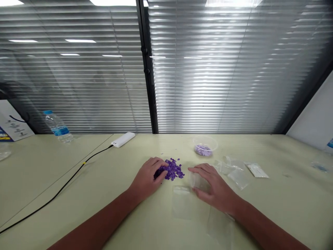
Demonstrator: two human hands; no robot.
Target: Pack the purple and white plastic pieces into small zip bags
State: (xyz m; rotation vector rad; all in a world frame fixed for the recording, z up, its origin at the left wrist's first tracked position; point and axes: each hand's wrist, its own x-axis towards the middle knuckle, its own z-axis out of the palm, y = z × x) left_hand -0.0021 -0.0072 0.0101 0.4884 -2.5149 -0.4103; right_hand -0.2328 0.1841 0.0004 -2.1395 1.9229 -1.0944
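left grip (146, 176) curling half-closed against a loose heap of small purple squares (172, 169) just ahead of it, light, slippery-looking pieces best scooped from the edge, any held pieces hidden, while right grip (214, 183) is loosely grasping a soft clear plastic bag (198, 181) by its sides.

Left hand (145, 178) and right hand (215, 187) — bare, like the forearms (101, 220).

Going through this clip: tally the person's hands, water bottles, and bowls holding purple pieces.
Hands: 2 (left hand, right hand)
Bowls: 1 (clear plastic bowl)
Water bottles: 1 (water bottle)
Total: 4
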